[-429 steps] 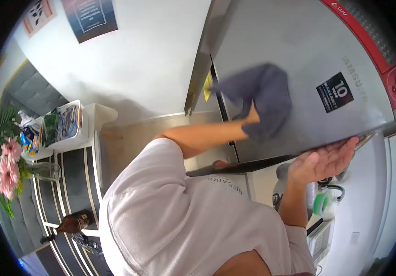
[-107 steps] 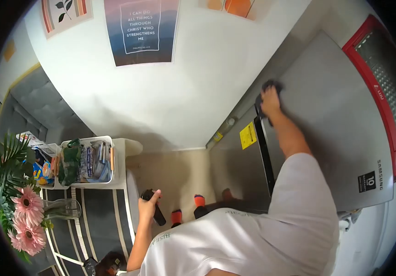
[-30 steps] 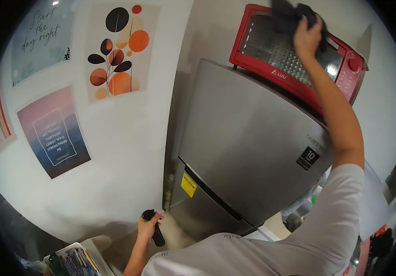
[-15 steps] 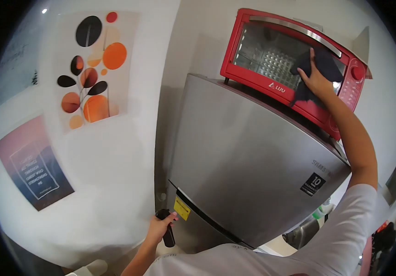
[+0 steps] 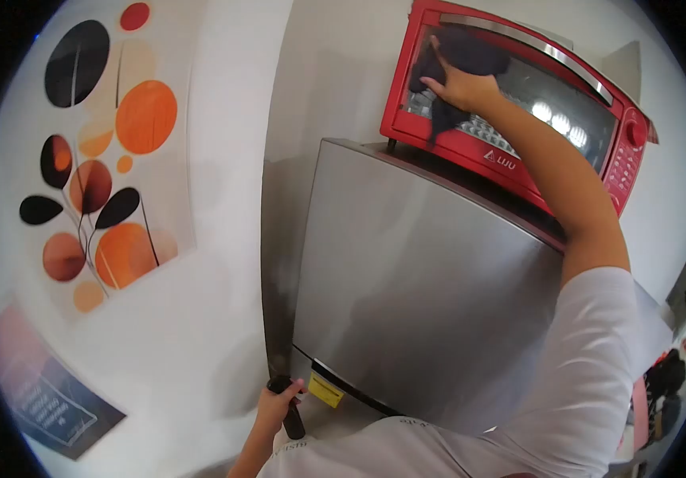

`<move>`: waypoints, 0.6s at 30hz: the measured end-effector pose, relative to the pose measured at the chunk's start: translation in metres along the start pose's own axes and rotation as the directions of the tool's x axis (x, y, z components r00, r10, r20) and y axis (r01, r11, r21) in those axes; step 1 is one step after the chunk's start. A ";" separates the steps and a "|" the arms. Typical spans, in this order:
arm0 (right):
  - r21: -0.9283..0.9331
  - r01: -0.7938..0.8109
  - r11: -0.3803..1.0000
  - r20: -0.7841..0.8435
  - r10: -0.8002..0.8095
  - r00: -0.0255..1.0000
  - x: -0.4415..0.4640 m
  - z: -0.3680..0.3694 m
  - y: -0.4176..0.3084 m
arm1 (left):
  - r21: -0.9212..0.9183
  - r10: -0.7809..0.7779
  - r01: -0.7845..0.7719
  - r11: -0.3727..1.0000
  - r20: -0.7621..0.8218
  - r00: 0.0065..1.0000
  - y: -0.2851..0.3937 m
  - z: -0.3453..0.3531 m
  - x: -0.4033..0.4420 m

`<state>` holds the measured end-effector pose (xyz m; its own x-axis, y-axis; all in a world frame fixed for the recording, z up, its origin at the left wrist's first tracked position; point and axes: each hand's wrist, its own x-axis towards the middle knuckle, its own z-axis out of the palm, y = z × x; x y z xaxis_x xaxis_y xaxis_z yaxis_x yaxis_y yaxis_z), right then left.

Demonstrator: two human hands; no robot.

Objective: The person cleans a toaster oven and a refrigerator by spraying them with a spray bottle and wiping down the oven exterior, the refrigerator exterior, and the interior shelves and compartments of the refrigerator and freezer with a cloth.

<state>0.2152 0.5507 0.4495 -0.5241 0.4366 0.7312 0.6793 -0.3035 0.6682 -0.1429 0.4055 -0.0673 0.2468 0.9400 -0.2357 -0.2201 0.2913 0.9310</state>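
Note:
My right hand [image 5: 466,86] presses a dark cloth [image 5: 470,52] flat on the left part of the glass door of a red toaster oven [image 5: 510,163]. Its thumb and index finger are spread over the cloth, and the other fingers are hidden. The oven stands on top of a grey refrigerator [image 5: 423,279]. Low down, my left hand [image 5: 279,406] is closed around a black, cylinder-shaped object [image 5: 294,422], whose kind I cannot make out. This hand is beside the yellow label [image 5: 327,390] on the refrigerator's front.
On the white wall at left hang a poster of orange and black leaf shapes [image 5: 120,119] and a pink and blue poster [image 5: 52,398]. The oven's metal door handle [image 5: 550,52] and its knob [image 5: 636,131] lie right of my right hand. Dark items [image 5: 666,386] show at far right.
My right hand and the cloth have slid left across the oven's glass, from its right side to its left. The view has shifted. My left hand keeps its hold on the black object.

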 end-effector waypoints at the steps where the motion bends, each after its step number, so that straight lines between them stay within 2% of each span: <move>1: 0.014 0.009 1.000 -0.033 -0.008 0.999 0.006 0.011 -0.005 | 0.006 0.003 -0.003 1.000 0.009 1.000 0.006 -0.007 0.005; 3: 0.043 0.031 0.999 -0.107 -0.026 0.994 0.018 0.027 -0.015 | 0.023 0.008 -0.008 1.000 0.025 1.000 0.018 -0.020 0.013; 6: 0.017 0.024 1.000 -0.086 -0.022 0.996 0.024 0.022 -0.026 | 0.065 -0.002 -0.003 0.998 0.080 0.997 0.034 -0.023 0.025; 8: -0.036 0.065 0.997 -0.103 -0.068 0.992 0.021 0.011 -0.015 | 0.110 -0.018 0.003 0.994 0.134 0.991 0.040 -0.020 0.035; 11: 0.016 0.028 0.999 -0.027 -0.028 0.999 -0.011 -0.015 0.022 | 0.097 0.013 -0.032 0.995 0.190 0.982 0.041 -0.010 0.047; 12: 0.003 -0.042 0.999 0.038 0.042 0.998 -0.028 -0.027 0.037 | 0.116 -0.005 -0.018 0.993 0.195 0.981 0.041 -0.007 0.049; 14: 0.112 -0.152 0.982 0.160 0.133 0.978 -0.065 -0.061 0.068 | 0.143 -0.030 0.001 0.990 0.200 0.979 0.039 0.003 0.055; 16: -0.003 -0.207 0.978 0.190 0.204 0.960 -0.101 -0.094 0.096 | 0.124 -0.001 -0.026 0.992 0.212 0.977 0.035 0.013 0.058; 18: 0.039 -0.234 0.971 0.177 0.224 0.958 -0.136 -0.105 0.129 | 0.161 -0.003 -0.035 0.986 0.231 0.973 0.034 0.022 0.061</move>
<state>0.3208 0.3634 0.4506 -0.2594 0.5005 0.8260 0.8025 -0.3640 0.4727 -0.1146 0.4689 -0.0441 0.4590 0.8724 -0.1677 -0.0740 0.2256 0.9714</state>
